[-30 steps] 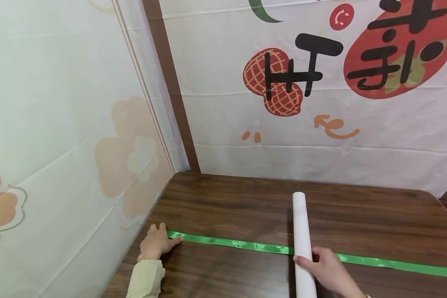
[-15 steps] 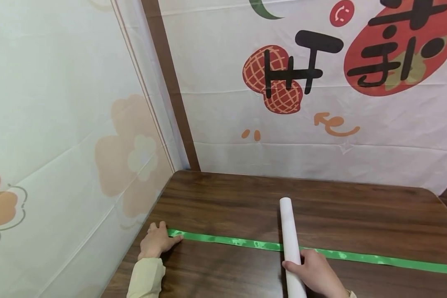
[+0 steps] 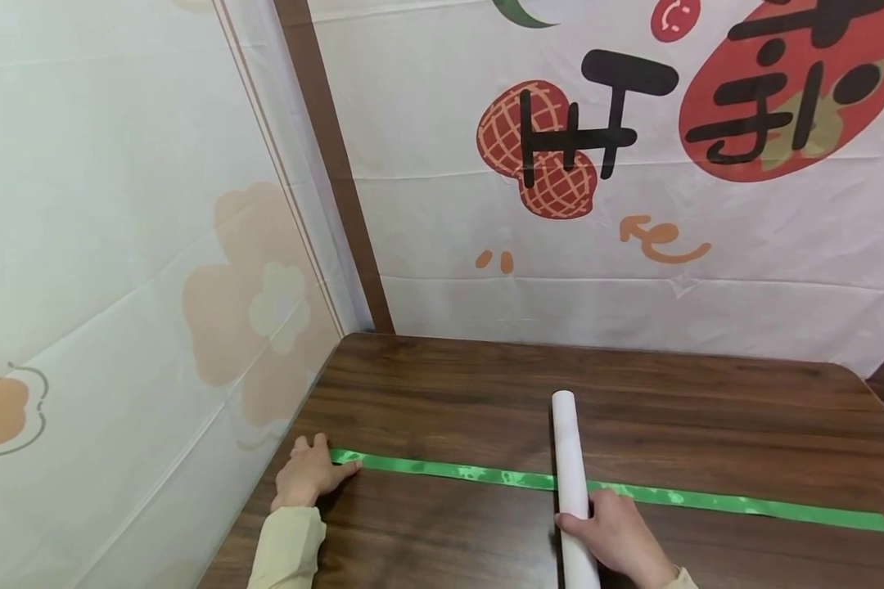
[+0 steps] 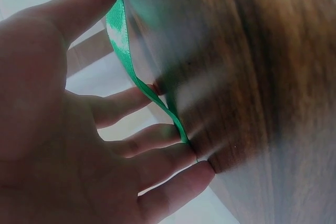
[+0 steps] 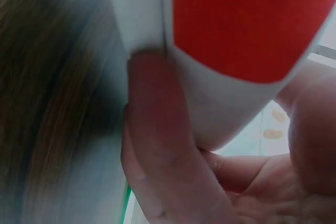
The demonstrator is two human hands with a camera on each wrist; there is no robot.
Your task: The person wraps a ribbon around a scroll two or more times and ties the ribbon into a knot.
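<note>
A long green satin ribbon [image 3: 489,474] lies stretched flat across the brown wooden table. At its left end, my left hand [image 3: 311,474] rests with fingers spread, thumb and fingertips pressing down near the table's left side. In the left wrist view those straight fingers [image 4: 163,163] meet the table, and the ribbon [image 4: 119,38] runs twisted between them and the thumb. My right hand [image 3: 619,528] grips a white paper roll [image 3: 570,466], thumb on its left and fingers on its right. The roll crosses over the ribbon. Up close, a red patch [image 5: 247,24] and a lengthwise edge show on it.
The brown table [image 3: 442,393] has rounded far corners. A printed white cloth [image 3: 442,213] hangs right behind it, and another flowered cloth [image 3: 118,245] stands along its left side. The ribbon's right part [image 3: 796,511] trails toward the table's right.
My right hand has moved left along the ribbon with the white paper roll, mostly in the first half second. The left hand stays at the ribbon's end.
</note>
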